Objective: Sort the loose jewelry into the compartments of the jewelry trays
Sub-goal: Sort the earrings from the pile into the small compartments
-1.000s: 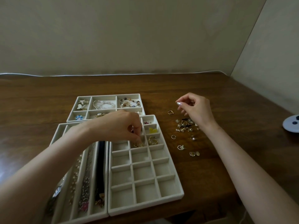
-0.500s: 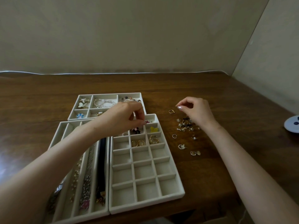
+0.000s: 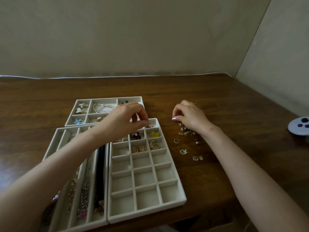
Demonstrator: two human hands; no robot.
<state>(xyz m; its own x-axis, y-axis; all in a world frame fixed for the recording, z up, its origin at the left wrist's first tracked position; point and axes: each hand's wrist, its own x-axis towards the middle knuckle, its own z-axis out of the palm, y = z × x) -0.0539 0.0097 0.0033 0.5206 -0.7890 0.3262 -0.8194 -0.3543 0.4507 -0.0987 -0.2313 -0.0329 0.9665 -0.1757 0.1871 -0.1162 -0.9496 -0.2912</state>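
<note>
Left hand (image 3: 125, 120) is pinching (contents unclear) above cream compartmented tray (image 3: 147, 212); right hand (image 3: 190, 115) is curling, grip unclear, beside loose gold jewelry (image 3: 185, 129).

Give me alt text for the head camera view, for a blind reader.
A person's left hand, fingers curled, hovers over the far end of a white grid tray, while the right hand rests at a pile of loose jewelry beside it on a wooden table.
</note>
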